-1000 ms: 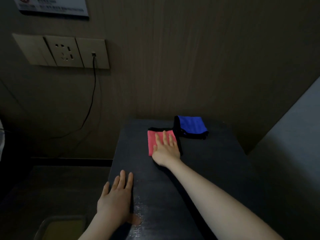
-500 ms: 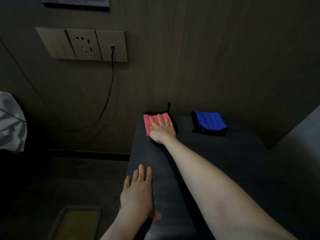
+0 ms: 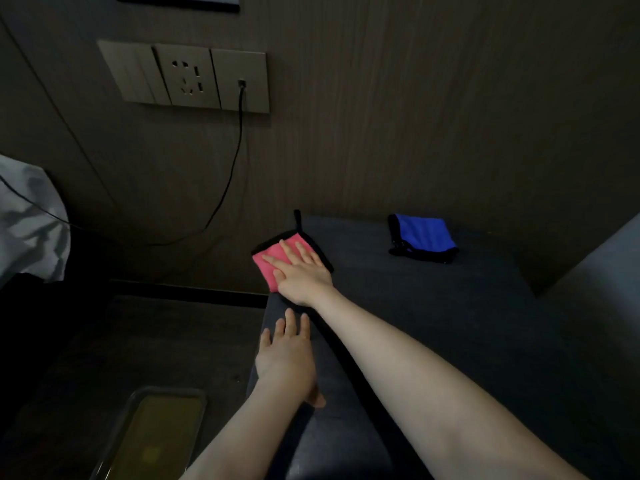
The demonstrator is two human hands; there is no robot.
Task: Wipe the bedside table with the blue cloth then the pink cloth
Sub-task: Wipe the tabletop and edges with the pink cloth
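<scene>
The dark bedside table [image 3: 450,327] fills the middle and right of the view. A folded pink cloth [image 3: 268,259] with black trim lies at the table's far left corner. My right hand [image 3: 301,271] presses flat on it with straight fingers. The blue cloth [image 3: 424,235], also black-edged, lies folded at the far right of the tabletop, apart from both hands. My left hand [image 3: 285,355] rests flat on the table's near left edge, fingers straight, holding nothing.
A wall socket panel [image 3: 187,79] with a black cable [image 3: 232,174] plugged in hangs above left. White fabric [image 3: 31,223] lies at far left. A clear container [image 3: 156,438] stands on the floor at lower left. A grey surface [image 3: 602,271] borders the table's right.
My right hand has slid the pink cloth from beside the blue cloth leftward to the table's far left corner. The left hand has stayed on the near left edge.
</scene>
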